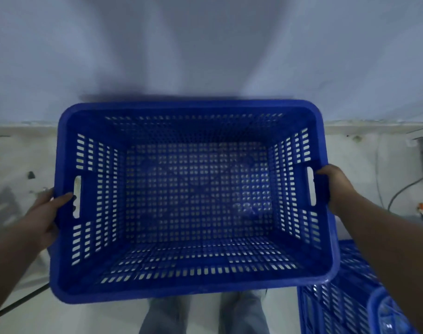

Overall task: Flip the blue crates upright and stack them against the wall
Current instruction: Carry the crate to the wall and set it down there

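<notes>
Both hands' grips, left [46,213] and right [336,186], clasp perforated rectangular plastic crate [191,201] upright.

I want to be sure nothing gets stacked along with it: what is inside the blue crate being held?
Nothing shows inside the blue crate: only its bare perforated floor and walls, with pale ground glimpsed through the holes. The left hand and right hand grip its handle slots.

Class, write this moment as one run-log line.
crate: upright, empty, held | left hand: left handle | right hand: right handle | wall: just ahead
</notes>
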`<action>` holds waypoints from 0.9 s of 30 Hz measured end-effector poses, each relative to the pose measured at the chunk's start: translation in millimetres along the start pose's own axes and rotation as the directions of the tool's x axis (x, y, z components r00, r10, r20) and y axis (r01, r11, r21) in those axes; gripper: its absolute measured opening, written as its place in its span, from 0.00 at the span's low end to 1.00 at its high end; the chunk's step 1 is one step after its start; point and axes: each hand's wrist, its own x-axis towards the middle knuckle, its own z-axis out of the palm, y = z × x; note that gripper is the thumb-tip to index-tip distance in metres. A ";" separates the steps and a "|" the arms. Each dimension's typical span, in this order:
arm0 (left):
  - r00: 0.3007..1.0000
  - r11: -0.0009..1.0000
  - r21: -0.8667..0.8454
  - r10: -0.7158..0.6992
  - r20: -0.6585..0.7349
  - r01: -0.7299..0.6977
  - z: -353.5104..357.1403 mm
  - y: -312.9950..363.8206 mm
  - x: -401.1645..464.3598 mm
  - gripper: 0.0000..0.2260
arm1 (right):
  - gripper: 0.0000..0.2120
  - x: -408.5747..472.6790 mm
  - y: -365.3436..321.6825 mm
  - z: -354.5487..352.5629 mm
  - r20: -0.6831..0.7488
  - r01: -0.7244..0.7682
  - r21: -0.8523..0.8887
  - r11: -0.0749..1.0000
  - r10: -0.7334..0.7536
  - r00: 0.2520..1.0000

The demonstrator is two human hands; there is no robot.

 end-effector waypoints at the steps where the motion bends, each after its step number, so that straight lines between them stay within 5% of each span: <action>1: 1.000 1.000 -0.010 0.005 -0.011 -0.005 1.6 0.9 4.4 0.20 | 0.18 3.1 -3.7 2.0 0.005 0.007 0.026 1.000 -0.007 1.000; 7: 0.999 0.999 0.019 0.028 0.029 -0.028 2.8 24.5 10.2 0.21 | 0.17 1.1 -6.9 2.6 0.060 0.052 0.022 0.998 -0.054 0.997; 11: 0.998 0.939 0.340 0.057 -0.022 -0.046 15.9 38.3 -9.3 0.27 | 0.22 -12.2 -8.4 3.5 0.081 0.138 -0.348 0.927 -0.117 0.990; 14: 0.985 0.677 0.719 0.156 0.071 -0.159 30.4 59.8 -46.4 0.27 | 0.24 -39.3 -21.1 4.9 0.048 0.133 -0.723 0.678 -0.143 0.989; 18: 0.890 0.312 0.837 0.239 0.389 -0.449 61.1 95.1 -141.1 0.22 | 0.23 -119.2 -50.1 -1.0 0.279 0.308 -0.899 0.310 -0.135 0.951; 20: 0.839 0.175 0.833 0.266 0.474 -0.526 68.9 117.2 -192.8 0.22 | 0.22 -171.8 -69.1 -9.0 0.340 0.367 -0.894 0.258 -0.144 0.929; 24: 0.763 0.142 0.771 0.337 0.551 -0.620 74.2 177.1 -321.1 0.24 | 0.10 -298.8 -113.1 -28.5 0.385 0.439 -0.825 0.356 -0.215 0.898; 27: 0.631 0.012 0.706 0.460 0.625 -0.708 69.1 226.9 -419.5 0.26 | 0.23 -394.2 -164.7 -53.1 0.446 0.559 -0.787 0.262 -0.385 0.808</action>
